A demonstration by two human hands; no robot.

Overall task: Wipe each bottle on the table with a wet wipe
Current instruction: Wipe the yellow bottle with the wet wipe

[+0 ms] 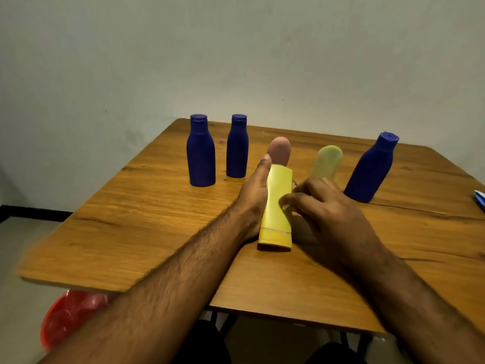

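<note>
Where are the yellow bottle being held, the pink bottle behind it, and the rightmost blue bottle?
yellow bottle (277,206): head view, middle of its body between the hands.
pink bottle (279,149): head view, rounded upper part above the yellow bottle.
rightmost blue bottle (368,172): head view, middle of its body.

Six bottles are on the counter (131,211). Two dark blue bottles (200,151) (237,147) stand upright side by side at the far left; a third blue bottle (371,168) stands at the right. A yellow bottle (278,208) stands cap-down near the middle. Behind it rises a brownish-pink bottle (279,149), with a pale green bottle (328,161) just right of it, blurred.
</note>
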